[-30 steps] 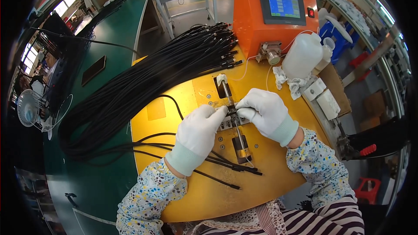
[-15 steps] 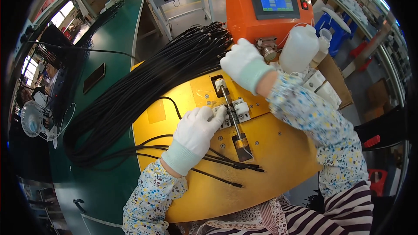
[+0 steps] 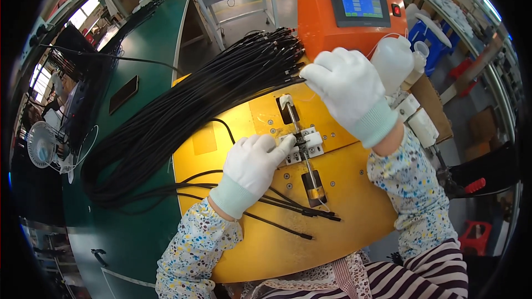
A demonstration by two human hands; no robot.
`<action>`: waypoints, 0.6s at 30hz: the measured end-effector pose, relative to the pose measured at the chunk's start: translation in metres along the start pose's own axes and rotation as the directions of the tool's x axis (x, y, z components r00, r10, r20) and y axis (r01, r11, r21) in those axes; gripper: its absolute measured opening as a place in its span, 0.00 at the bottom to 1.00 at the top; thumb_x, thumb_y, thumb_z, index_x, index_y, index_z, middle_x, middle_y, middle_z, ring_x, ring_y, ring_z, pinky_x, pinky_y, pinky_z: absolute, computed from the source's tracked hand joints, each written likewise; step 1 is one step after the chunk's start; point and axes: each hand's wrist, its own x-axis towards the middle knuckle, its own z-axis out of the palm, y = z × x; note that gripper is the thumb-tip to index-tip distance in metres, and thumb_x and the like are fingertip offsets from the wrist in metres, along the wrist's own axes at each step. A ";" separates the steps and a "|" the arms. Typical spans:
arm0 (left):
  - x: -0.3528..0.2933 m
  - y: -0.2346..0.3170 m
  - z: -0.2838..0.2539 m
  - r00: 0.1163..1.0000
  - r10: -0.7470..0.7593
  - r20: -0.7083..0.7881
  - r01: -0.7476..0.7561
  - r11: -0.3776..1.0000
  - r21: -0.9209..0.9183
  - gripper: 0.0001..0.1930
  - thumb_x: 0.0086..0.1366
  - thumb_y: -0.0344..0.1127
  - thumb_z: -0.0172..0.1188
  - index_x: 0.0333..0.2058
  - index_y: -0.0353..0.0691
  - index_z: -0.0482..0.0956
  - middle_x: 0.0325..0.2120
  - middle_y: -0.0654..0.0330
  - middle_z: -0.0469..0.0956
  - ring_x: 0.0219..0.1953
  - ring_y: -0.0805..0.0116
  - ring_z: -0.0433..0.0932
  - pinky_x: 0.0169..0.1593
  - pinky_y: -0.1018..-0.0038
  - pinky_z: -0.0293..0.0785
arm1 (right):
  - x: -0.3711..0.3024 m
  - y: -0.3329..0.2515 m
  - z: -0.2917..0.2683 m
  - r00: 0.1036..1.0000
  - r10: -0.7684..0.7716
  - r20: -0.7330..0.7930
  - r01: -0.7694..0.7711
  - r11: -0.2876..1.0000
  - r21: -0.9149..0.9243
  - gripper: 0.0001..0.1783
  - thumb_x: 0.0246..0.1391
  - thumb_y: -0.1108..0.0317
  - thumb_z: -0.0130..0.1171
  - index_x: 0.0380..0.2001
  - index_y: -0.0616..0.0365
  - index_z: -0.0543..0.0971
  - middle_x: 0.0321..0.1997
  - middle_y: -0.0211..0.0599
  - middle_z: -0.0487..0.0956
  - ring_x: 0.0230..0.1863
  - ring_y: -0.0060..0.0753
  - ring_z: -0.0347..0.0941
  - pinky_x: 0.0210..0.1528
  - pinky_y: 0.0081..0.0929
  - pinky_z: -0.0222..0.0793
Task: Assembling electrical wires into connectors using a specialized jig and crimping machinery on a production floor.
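Note:
My left hand (image 3: 252,166), in a white glove, lies on the yellow round table (image 3: 249,249). Its fingertips press against the white clamp fixture (image 3: 313,140), and a thin black cable (image 3: 224,124) loops in under its palm. A metal rod runs from the fixture down to a brass cylinder (image 3: 315,191). My right hand (image 3: 346,88), also gloved, is raised above the table. Its fingertips are at the plug ends of a thick bundle of black cables (image 3: 183,111). The glove hides whether it grips one.
An orange machine (image 3: 324,33) with a blue screen (image 3: 360,3) stands behind the table. Beside it are a white plastic bottle (image 3: 390,58) and small white blocks (image 3: 421,124). Several loose cables (image 3: 277,202) lie in front of my left hand. A green bench (image 3: 133,39) and a fan (image 3: 41,145) are at the left.
My right hand has left the clamp fixture, risen and swung back toward the cable bundle's ends. My left hand has stayed at the fixture.

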 end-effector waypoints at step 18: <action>0.015 -0.003 -0.057 0.914 0.125 0.387 0.076 0.882 -0.465 0.18 0.46 0.27 0.65 0.40 0.40 0.79 0.38 0.57 0.79 0.46 0.57 0.75 0.54 0.64 0.67 | -0.019 0.002 0.004 0.907 0.312 0.283 -0.373 0.907 0.194 0.07 0.54 0.67 0.56 0.37 0.55 0.75 0.30 0.40 0.78 0.32 0.42 0.76 0.35 0.37 0.71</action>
